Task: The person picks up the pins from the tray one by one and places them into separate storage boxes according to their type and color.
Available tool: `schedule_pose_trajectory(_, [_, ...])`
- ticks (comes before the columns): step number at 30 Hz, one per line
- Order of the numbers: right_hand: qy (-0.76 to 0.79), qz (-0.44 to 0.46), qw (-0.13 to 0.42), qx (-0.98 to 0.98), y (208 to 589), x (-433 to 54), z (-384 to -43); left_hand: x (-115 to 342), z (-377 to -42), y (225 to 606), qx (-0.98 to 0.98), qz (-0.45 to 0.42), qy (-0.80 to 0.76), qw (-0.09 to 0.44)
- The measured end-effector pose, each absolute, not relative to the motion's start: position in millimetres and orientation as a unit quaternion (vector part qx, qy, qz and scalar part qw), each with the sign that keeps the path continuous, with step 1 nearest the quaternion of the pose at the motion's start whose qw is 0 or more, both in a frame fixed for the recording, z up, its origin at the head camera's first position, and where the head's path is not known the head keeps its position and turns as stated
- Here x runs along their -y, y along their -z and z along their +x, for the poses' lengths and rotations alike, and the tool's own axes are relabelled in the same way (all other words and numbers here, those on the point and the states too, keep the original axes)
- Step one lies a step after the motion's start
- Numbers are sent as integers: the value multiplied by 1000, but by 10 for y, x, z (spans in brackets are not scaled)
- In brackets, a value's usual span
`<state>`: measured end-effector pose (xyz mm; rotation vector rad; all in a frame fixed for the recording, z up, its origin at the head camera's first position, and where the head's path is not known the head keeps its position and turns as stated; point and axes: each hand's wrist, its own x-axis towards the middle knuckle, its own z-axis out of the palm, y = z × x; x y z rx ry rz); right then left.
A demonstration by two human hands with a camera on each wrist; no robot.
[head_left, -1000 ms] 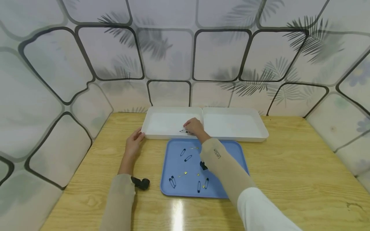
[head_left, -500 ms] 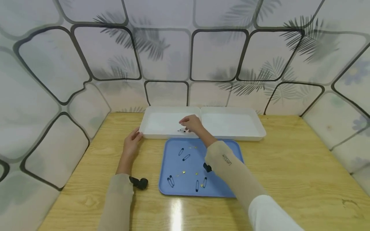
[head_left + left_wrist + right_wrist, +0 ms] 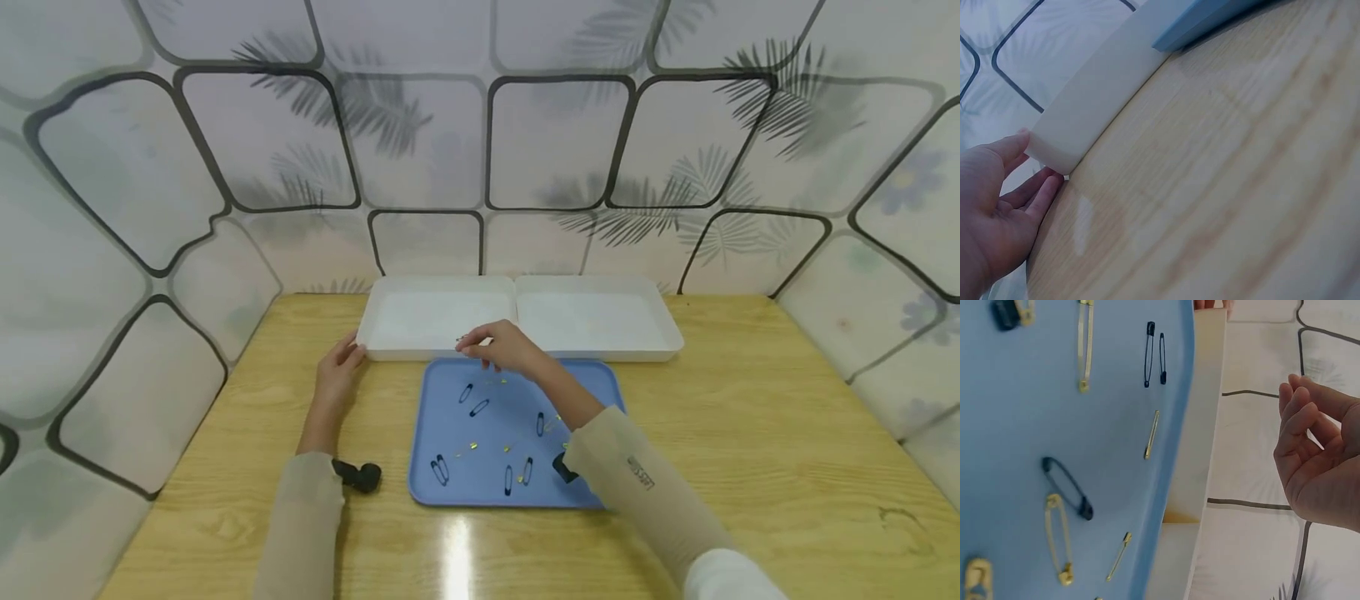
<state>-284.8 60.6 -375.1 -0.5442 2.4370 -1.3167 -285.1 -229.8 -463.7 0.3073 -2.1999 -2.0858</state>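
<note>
My left hand (image 3: 335, 379) holds the front left corner of the left white tray (image 3: 420, 310). The left wrist view shows digits at its rim and base. Above the front edge of that tray is my right hand (image 3: 504, 346), its fingers loosely bent and thumb near the index finger. Nothing shows between its fingertips in the right wrist view. Just past them a bit of dark safety pin (image 3: 461, 337) shows in the white tray, mostly hidden by the hand. Black safety pins (image 3: 479, 407) and gold safety pins (image 3: 1059, 540) lie scattered on the blue tray (image 3: 417, 450).
A second white tray (image 3: 592, 315) adjoins the left one, both near the patterned wall (image 3: 420, 142). In front of them sits the blue tray, on a wooden table (image 3: 712, 467). Dark wrist cameras (image 3: 360, 477) are worn at both sleeves.
My right hand has drawn back from the safety pins inside the left white tray toward the blue tray. More pins on the blue tray's right side are uncovered. The left hand keeps its hold.
</note>
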Motion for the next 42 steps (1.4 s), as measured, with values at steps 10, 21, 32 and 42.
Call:
schedule_pose_trajectory(10, [407, -217, 177, -869, 3877, -804, -2708, 2285, -2833, 4642, 726, 98, 679, 56])
schedule_pose_trajectory(21, [392, -230, 177, -873, 4012, -849, -2700, 2292, -2838, 4651, 714, 100, 691, 49])
schedule_pose_trajectory(32, [365, -262, 190, -873, 4134, -801, -2764, 2304, -2874, 4620, 712, 99, 693, 48])
schedule_pose_trajectory(42, [330, -278, 198, -880, 4199, -749, -2847, 2346, -2967, 4637, 711, 93, 696, 41])
